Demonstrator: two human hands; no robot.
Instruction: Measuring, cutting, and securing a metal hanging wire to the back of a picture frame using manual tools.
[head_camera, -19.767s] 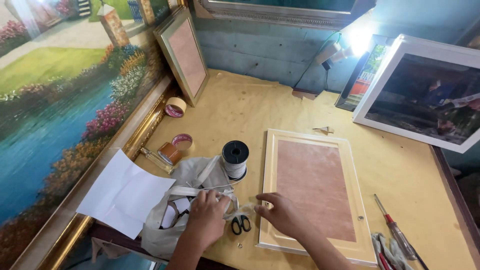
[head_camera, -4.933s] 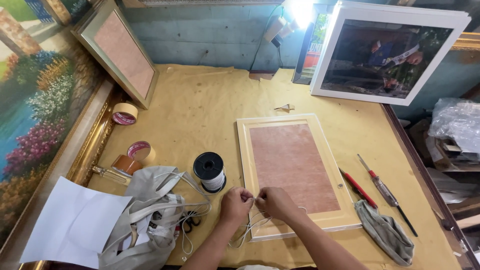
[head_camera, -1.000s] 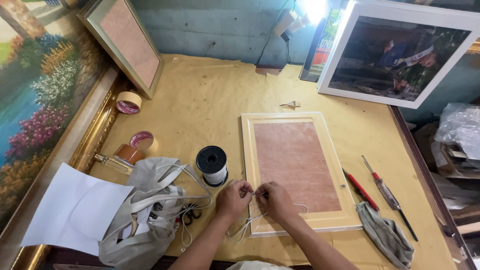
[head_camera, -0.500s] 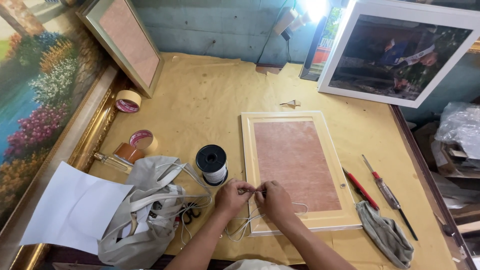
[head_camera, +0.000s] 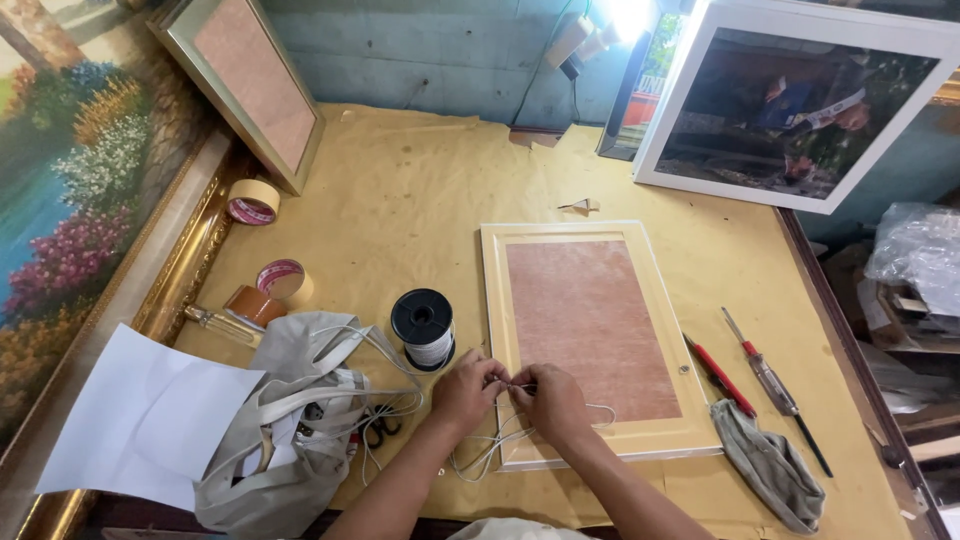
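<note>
Both hands, left (head_camera: 466, 390) and right (head_camera: 548, 400), pinched a white cord (head_camera: 505, 445) at the left edge of the face-down frame (head_camera: 590, 340) on the counter (head_camera: 420, 210); apparently mid-tying, calling for steady tension.

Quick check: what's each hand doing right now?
Left hand: pinched shut on the white cord.
Right hand: pinched shut on the same cord.

Cream frame (head_camera: 580, 340) w/ reddish-brown backing, black spool (head_camera: 423, 328), white cord (head_camera: 500, 445), grey bag (head_camera: 290, 440).
</note>
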